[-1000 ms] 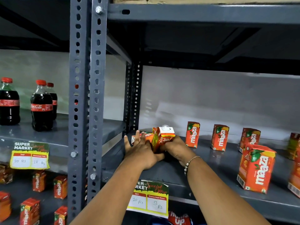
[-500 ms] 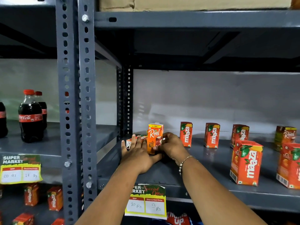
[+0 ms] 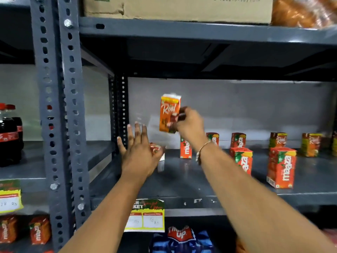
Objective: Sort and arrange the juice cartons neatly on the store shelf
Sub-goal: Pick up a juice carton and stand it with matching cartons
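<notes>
My right hand (image 3: pixel 189 123) holds an orange Real juice carton (image 3: pixel 168 113) upright in the air, well above the grey shelf (image 3: pixel 191 181). My left hand (image 3: pixel 138 152) hovers low over the shelf's left end with fingers spread, covering most of another carton lying on its side (image 3: pixel 157 149). Red Maaza cartons stand along the shelf: one behind my right wrist (image 3: pixel 185 149), two nearer the front (image 3: pixel 243 159) (image 3: pixel 281 167). Two more Real cartons (image 3: pixel 278 140) (image 3: pixel 311 144) stand at the back right.
A perforated grey upright post (image 3: pixel 60 114) divides the shelving. Cola bottles (image 3: pixel 10 132) stand on the left bay. A cardboard box (image 3: pixel 178 8) sits on the shelf above. A price tag (image 3: pixel 145 215) hangs from the shelf's front edge.
My right hand has lifted the Real carton off the shelf and up into the air. My left hand has let go and opened over the lying carton. The view has tilted upward.
</notes>
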`<action>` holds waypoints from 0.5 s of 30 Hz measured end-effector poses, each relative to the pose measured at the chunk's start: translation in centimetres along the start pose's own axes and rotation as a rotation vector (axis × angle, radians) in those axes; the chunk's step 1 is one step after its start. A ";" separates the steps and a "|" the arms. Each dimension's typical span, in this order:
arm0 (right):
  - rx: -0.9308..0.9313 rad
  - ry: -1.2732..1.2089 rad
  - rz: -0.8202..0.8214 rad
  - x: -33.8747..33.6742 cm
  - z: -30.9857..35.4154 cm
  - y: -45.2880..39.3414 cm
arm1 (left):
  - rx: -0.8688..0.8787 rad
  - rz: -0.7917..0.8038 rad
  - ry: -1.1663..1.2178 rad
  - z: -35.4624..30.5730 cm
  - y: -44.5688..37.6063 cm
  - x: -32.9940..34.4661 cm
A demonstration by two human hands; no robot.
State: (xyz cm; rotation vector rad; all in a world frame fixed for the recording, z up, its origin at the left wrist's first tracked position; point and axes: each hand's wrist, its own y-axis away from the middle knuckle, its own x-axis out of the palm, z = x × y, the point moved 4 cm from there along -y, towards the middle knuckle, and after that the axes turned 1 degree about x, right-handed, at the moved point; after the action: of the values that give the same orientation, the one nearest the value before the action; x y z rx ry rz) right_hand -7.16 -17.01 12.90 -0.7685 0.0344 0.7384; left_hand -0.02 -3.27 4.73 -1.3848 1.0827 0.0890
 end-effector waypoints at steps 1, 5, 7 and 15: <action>-0.005 -0.010 0.003 -2.1 1.0 -0.8 | 0.000 -0.022 0.008 -1.1 -0.5 -0.6; 0.017 -0.047 0.070 -10.5 2.5 -2.5 | 0.070 -0.134 0.068 -7.0 -2.3 -3.0; 0.046 -0.055 0.100 -14.5 1.5 -2.6 | 0.107 -0.165 0.098 -10.4 -2.6 -3.6; 0.185 -0.032 0.035 -28.4 -7.9 -0.8 | 0.245 -0.058 0.169 -25.2 -0.2 -1.9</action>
State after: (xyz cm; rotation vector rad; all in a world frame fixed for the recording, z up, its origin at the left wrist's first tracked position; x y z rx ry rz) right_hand -26.18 -39.34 15.76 -0.5809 0.0859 0.7695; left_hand -14.95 -22.71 10.72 -1.2162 1.1506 -0.2000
